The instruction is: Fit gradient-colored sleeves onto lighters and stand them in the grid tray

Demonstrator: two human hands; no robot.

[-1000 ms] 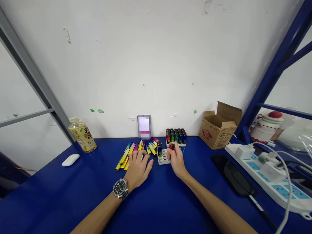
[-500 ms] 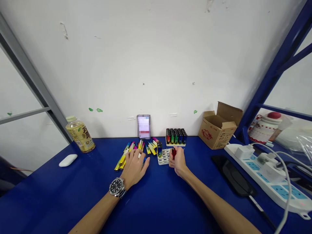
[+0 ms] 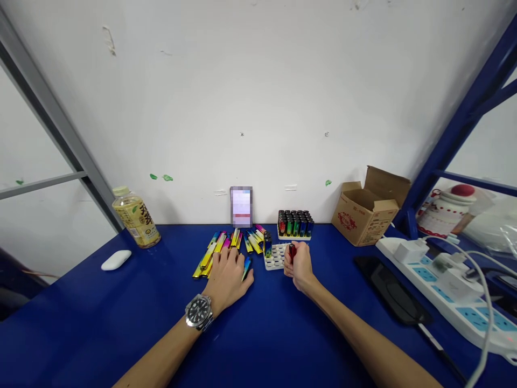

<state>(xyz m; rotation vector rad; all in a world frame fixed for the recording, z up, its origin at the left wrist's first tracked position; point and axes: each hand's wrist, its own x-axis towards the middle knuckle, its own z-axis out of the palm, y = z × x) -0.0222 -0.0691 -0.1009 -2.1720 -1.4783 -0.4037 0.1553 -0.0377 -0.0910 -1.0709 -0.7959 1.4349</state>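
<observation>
My left hand [image 3: 229,274], with a metal watch at the wrist, rests palm down over the near side of a pile of shiny slim pieces [image 3: 209,256] in yellow, blue and magenta. Its fingers are stretched and the thumb stands apart. One blue piece [image 3: 246,265] shows beside the index finger; how it touches the hand is hidden. My right hand [image 3: 301,268] is closed around a dark red tube [image 3: 292,250] held upright, only its upper part visible. This fist is at the right edge of a white tray with holes [image 3: 274,263]. Dark blue-green tubes [image 3: 267,245] stand at that tray's left end.
Behind is a second tray filled with upright black-topped tubes [image 3: 296,223]. A phone [image 3: 241,207] leans on the wall. An open carton [image 3: 363,215], a black phone [image 3: 391,291] and a power strip [image 3: 448,291] lie right; a bottle [image 3: 137,218] and white case [image 3: 116,260] left.
The view has shifted slightly. My left hand has flattened a little, and the blue piece beside its index finger shows more. My right hand still grips the red tube, whose top now shows more clearly.
</observation>
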